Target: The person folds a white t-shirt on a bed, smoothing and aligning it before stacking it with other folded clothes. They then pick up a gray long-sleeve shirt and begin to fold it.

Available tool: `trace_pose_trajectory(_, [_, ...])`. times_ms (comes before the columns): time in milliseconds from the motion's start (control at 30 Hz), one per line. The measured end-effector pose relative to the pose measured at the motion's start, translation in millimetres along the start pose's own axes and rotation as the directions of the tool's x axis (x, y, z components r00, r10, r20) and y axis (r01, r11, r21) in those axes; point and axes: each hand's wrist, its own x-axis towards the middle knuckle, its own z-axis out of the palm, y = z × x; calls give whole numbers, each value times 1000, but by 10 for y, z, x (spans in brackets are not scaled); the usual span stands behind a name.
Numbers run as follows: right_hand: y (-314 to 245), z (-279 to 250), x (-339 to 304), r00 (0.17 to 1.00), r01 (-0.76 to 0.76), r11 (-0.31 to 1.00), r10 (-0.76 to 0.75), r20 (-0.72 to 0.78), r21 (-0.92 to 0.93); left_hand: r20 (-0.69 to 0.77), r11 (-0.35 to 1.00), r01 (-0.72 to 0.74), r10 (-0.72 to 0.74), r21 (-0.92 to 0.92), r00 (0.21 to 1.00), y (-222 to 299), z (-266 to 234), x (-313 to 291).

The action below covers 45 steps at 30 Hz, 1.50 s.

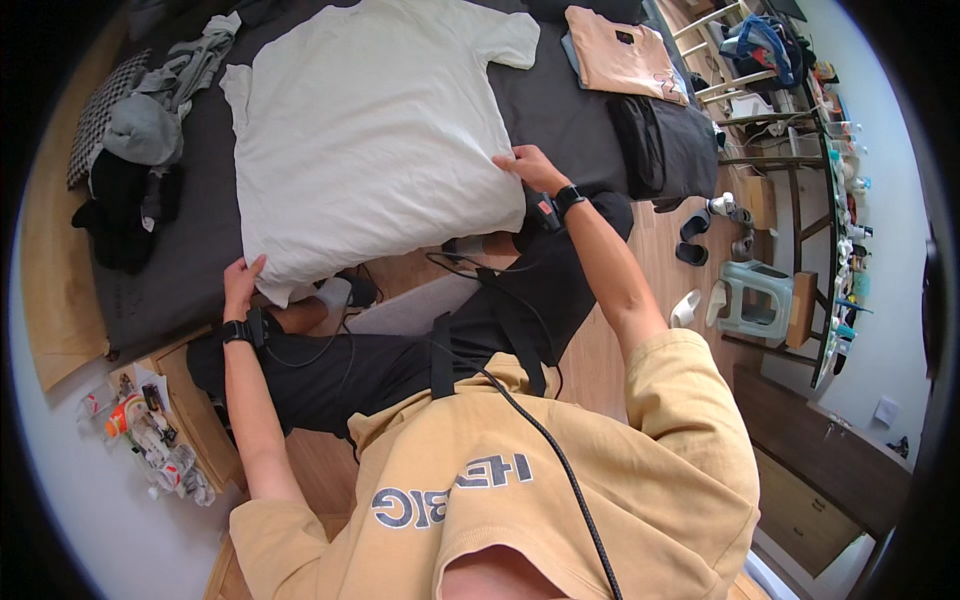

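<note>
Pinching a white T-shirt with both hands right now, and neither grip is spread. Left hand has the near left corner between thumb and fingers; right hand has the right side edge a bit farther up, thumb on top of the fabric. Each wrist wears a dark strap with a small device.

The shirt's laid out over the bed with the dark cover, sleeves at the far end, some wrinkles across the middle, and the near end sticking out past the bed's edge toward the person's black trousers.

Off to the right on the bed there's a folded peach shirt, with a folded black garment just on the near side of it. Over on the left it's a loose heap of gray clothes with black ones nearer the person. Farther out on the wood floor, to the right: dark slippers and a pale green plastic stool.
</note>
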Motion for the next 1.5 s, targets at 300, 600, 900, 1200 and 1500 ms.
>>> trace_pose_trajectory(300, [43, 75, -102, 1000, -24, 991, 26, -11, 129, 83, 984, 82, -70, -157, 994, -80, -113, 69])
trace_pose_trajectory(600, [157, 32, -156, 992, 58, 931, -93, -81, -361, -41, 977, -22, 31, 211, 999, 61, 18, -215])
trace_pose_trajectory(900, [291, 34, -410, 999, -45, 989, 44, -8, -144, -44, 977, -5, 14, 213, 999, -107, -18, -336])
trace_pose_trajectory(1200, [407, 33, -606, 965, -5, 959, -70, -255, -284, 129, 932, -52, 105, -358, 986, -191, -203, -307])
trace_pose_trajectory(1500, [546, 38, -666, 967, -172, 960, 208, 148, -222, 158, 943, 82, -139, 323, 978, -285, -91, -376])
